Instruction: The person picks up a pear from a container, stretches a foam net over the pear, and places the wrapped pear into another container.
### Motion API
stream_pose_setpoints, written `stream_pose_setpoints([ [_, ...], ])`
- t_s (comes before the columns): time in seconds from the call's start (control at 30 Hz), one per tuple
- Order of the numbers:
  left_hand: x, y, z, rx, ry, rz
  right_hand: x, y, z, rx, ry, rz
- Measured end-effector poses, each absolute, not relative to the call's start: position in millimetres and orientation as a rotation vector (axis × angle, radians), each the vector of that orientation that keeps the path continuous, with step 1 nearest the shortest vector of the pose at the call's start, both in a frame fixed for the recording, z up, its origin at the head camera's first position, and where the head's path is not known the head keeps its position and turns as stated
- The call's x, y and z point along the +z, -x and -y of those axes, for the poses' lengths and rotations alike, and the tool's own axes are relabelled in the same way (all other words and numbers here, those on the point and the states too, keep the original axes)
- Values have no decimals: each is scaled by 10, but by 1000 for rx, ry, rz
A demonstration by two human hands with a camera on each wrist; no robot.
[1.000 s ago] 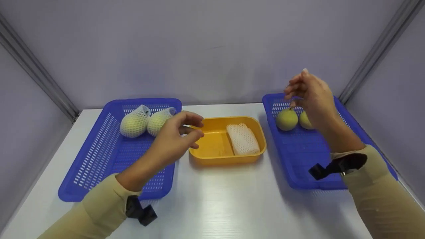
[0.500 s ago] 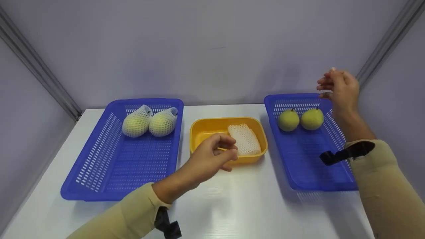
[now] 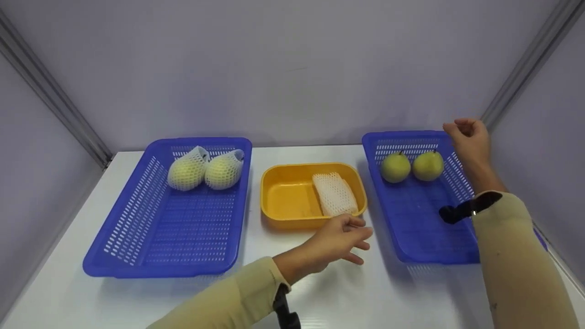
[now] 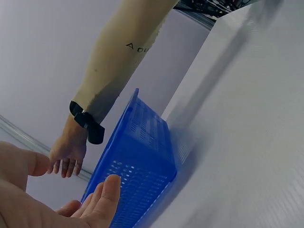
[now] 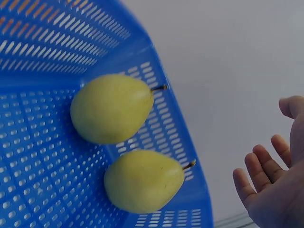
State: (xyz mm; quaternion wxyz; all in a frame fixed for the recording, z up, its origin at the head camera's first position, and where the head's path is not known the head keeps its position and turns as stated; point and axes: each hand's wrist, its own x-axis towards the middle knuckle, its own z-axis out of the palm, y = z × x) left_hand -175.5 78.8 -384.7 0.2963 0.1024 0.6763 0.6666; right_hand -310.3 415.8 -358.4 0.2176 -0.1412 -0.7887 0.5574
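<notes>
My left hand (image 3: pixel 336 242) hovers in front of the yellow bin (image 3: pixel 292 224), fingers loosely bent and nothing in them. My right hand (image 3: pixel 473 141) is raised over the back right corner of the right blue basket (image 3: pixel 425 233), also holding nothing. Two bare yellow-green pears, the left pear (image 3: pixel 396 167) and the right pear (image 3: pixel 428 166), sit side by side in that basket, stems up. In the right wrist view, the lower pear (image 5: pixel 143 181) lies nearest my relaxed fingers. Folded white foam net sleeves (image 3: pixel 335 194) lie in the bin's right half.
At the left, another blue basket (image 3: pixel 160 269) holds two net-sleeved pears, a left sleeved pear (image 3: pixel 186 172) and a right sleeved pear (image 3: pixel 224 170), at its back. All containers stand on a white table (image 3: pixel 260 256). Grey walls (image 3: pixel 292 68) enclose the back and sides.
My left hand has moved right and toward me, from beside the left basket past the bin's front. My right hand went right, then dropped slightly, uncovering the right pear. The fruit and containers stay put.
</notes>
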Motion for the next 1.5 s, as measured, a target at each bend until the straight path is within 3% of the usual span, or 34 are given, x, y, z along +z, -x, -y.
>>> stream_pose_setpoints([
  [0.53, -4232, 1768, -1391, 1800, -217, -1585, -4080, 3248, -4337, 1499, 394, 2626],
  [1.5, -4209, 1775, -1525, 1753, -223, -1722, -4456, 3406, -4340, 1357, 304, 2767],
])
